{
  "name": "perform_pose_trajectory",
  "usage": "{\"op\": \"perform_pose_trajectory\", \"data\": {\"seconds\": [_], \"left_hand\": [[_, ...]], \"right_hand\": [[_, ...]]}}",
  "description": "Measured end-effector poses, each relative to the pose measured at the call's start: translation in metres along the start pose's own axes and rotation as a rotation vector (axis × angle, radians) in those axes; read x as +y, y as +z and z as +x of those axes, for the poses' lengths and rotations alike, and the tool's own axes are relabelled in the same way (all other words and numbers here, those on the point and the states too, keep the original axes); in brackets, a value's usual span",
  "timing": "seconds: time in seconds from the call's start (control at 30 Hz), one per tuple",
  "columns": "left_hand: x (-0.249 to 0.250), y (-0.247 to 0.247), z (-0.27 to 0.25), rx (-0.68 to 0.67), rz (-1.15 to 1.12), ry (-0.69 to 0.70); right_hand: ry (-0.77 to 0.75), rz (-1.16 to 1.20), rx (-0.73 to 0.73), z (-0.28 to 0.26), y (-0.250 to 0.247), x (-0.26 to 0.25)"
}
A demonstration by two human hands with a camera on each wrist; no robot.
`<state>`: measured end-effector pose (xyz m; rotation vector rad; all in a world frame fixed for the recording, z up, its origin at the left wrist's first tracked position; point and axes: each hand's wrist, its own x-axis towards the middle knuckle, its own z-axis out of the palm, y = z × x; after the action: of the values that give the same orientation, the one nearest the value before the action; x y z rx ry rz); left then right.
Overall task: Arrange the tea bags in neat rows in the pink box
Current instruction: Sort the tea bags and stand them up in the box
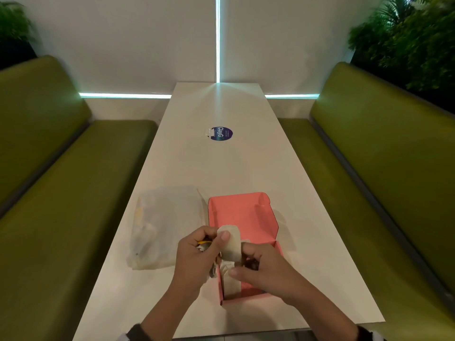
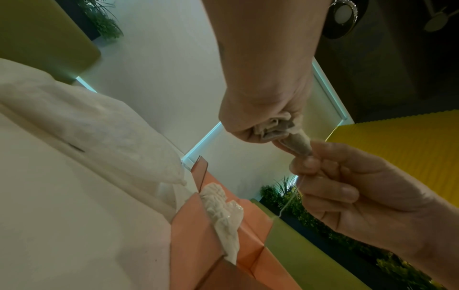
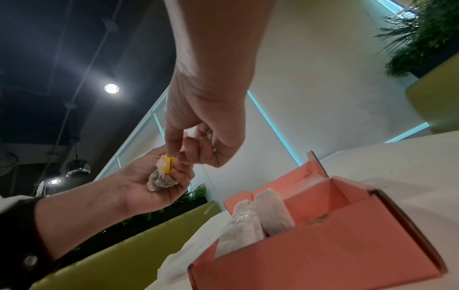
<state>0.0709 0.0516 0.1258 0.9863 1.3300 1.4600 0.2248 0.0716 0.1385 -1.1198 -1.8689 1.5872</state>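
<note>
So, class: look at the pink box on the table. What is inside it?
Inside the pink box, at its near end, stand white tea bags, one crumpled. The far part shows bare pink floor. In the head view, both hands hide some of the near end, so the count is unclear.

A long white table runs away between two green benches. A pink box sits on the table near the close end, with its top open. Just to the left of the box lies a floppy clear plastic bag (it has some pale things inside, too blurry to name). Far behind the box, about the middle of the table, is a round blue sticker with white letters on it. A bit of its left side is peeled.
</note>
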Motion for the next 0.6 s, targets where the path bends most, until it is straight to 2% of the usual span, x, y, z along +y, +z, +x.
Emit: {"op": "perform_pose_trajectory", "data": {"seconds": [0.07, 0.23, 0.43, 0.5, 0.6], "left_hand": [[-0.001, 0.002, -0.001, 0.027, -0.007, 0.0], [-0.002, 0.001, 0.001, 0.036, -0.02, 0.009], [0.002, -0.004, -0.001, -0.104, 0.087, -0.078], [0.002, -0.002, 0.001, -0.058, 0.074, -0.064], [-0.001, -0.003, 0.004, 0.08, 0.04, -0.018]], "right_hand": [[-0.002, 0.037, -0.002, 0.0, 0.003, -0.001], [0.03, 0.134, 0.12, 0.003, 0.008, 0.0], [0.079, 0.132, 0.079, 0.003, 0.01, -0.002], [0.123, 0.128, 0.061, 0.002, 0.011, -0.002], [0.176, 0.1, 0.022, 0.0, 0.013, -0.003]]}}
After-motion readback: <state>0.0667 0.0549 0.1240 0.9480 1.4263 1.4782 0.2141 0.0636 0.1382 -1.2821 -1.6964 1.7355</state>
